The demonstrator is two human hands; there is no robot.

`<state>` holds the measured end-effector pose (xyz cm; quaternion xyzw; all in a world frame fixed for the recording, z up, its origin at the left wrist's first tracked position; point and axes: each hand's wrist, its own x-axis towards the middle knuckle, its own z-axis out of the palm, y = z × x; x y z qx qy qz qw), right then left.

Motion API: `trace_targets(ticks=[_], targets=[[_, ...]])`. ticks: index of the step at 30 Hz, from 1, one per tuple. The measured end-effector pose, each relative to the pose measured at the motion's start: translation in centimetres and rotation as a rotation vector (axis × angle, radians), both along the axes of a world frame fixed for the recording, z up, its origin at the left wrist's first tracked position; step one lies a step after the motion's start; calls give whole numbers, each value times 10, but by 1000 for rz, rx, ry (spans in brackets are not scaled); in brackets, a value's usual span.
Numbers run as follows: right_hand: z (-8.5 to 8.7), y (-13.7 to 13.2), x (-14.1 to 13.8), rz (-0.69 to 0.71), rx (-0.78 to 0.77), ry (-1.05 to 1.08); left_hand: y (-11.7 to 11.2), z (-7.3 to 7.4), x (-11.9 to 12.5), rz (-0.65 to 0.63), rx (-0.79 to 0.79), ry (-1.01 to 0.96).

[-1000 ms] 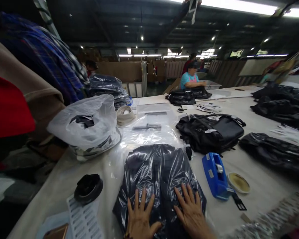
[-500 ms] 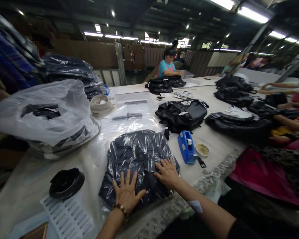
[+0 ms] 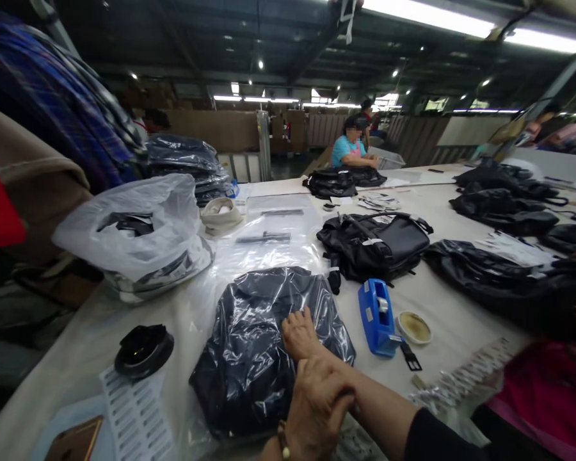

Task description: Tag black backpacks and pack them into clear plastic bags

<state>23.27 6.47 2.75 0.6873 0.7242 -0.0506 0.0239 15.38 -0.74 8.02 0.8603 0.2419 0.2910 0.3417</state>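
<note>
Stretching back from the person's near edge, a pale counter (image 3: 177, 310) fills most of the space beneath a dark-roofed workshop lit by tube lights (image 3: 427, 18). A dark article in clear plastic wrap (image 3: 254, 346) lies flat at the middle of the near edge, and a pile of clear plastic bags (image 3: 269, 253) spreads behind it. Near the counter's left edge sit a white plastic sack (image 3: 134, 250), a black round object (image 3: 144, 352) and a label sheet (image 3: 134, 413). Right of the wrap are a blue tape dispenser (image 3: 375, 320), a shallow round dish (image 3: 415, 328) and, farther back, a black bag (image 3: 374, 246). A co-worker in a blue top (image 3: 348, 152) is at the far edge.

Half a second ago both hands lay apart on the wrap with fingers spread. Now only the right hand (image 3: 298, 334) rests there, its fingers bent; whether they pinch the plastic cannot be told. The left hand (image 3: 317, 394) has left the wrap and lies across the right forearm, fingers curled against it; whether they clasp anything is hidden. The white patch that showed on that forearm is no longer visible.
</note>
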Motion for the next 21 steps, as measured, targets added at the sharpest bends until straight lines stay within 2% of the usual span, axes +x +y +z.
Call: trace_targets(ticks=[5, 12, 18, 21], targets=[[-3, 2, 4, 103, -22, 5, 2, -5, 10, 53, -33, 77], [-6, 1, 7, 153, -55, 63, 8, -14, 21, 54, 81, -7], [-11, 7, 9, 83, -72, 219, 9, -19, 17, 3, 400, -191], [-11, 11, 9, -12, -82, 333, 8, -17, 14, 12, 441, -241]])
